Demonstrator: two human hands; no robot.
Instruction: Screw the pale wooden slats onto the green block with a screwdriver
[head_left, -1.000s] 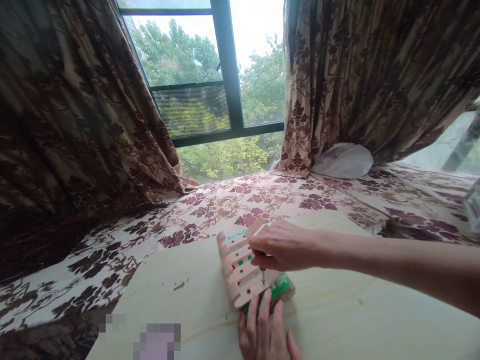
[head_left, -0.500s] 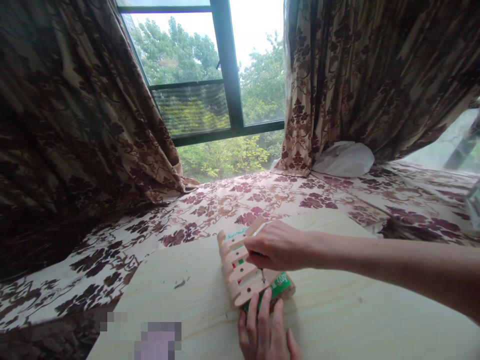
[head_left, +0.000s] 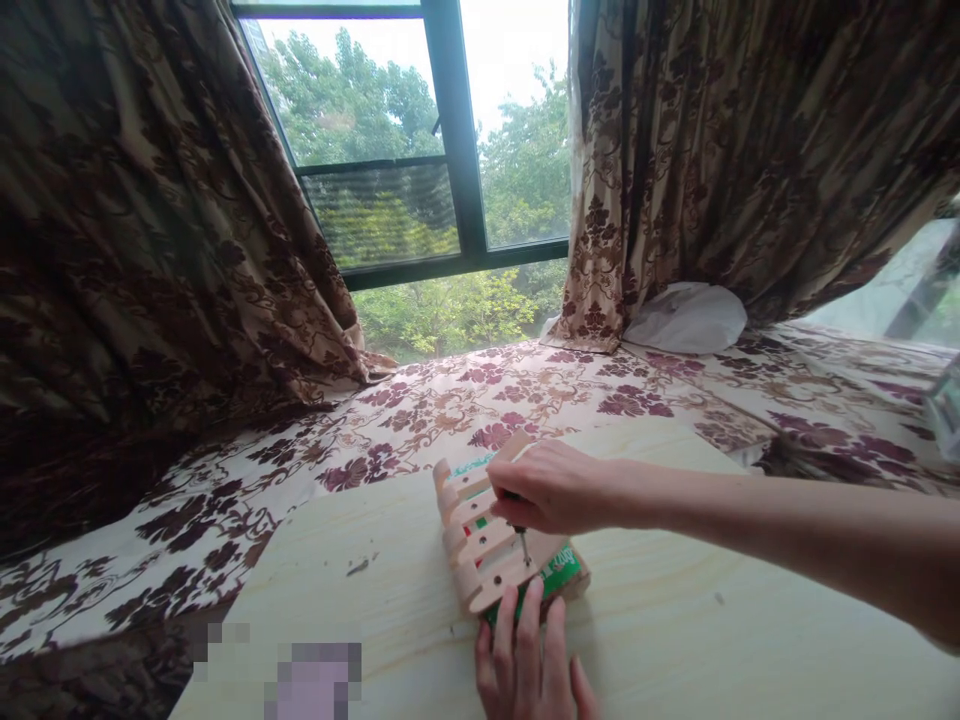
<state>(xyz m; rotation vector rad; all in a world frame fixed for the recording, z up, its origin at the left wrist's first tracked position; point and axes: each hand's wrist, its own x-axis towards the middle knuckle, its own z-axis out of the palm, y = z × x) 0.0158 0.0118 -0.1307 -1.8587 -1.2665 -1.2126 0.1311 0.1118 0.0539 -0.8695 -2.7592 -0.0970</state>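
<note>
Right hand point(head_left: 559, 488) is over the work, closed in a fist-like grip around a small screwdriver point(head_left: 523, 544). Only a dark bit of the handle and the thin metal shaft peek out below the fingers. The shaft points straight down and its tip sits on the wooden slat piece point(head_left: 480, 538), near the closest slat.

That slat piece is a row of pale wooden strips with small holes, fanned side by side. It lies on top of a green packet point(head_left: 561, 572), which rests on the pale wooden board point(head_left: 675, 620) just in front of the person.

Left hand point(head_left: 525, 662) comes in from the bottom edge with its fingers stretched out flat and close together. The fingertips press against the near end of the slat piece and the packet, holding nothing.

There's a small dark scrap point(head_left: 358, 568) on the board, off to the left and well apart from the work. Beyond the board a floral cloth point(head_left: 450, 405) spreads out, with a white bag point(head_left: 686, 318) at the foot of the brown patterned curtains point(head_left: 150, 250). Between the curtains, a dark-framed window point(head_left: 450, 150) shows green trees
</note>
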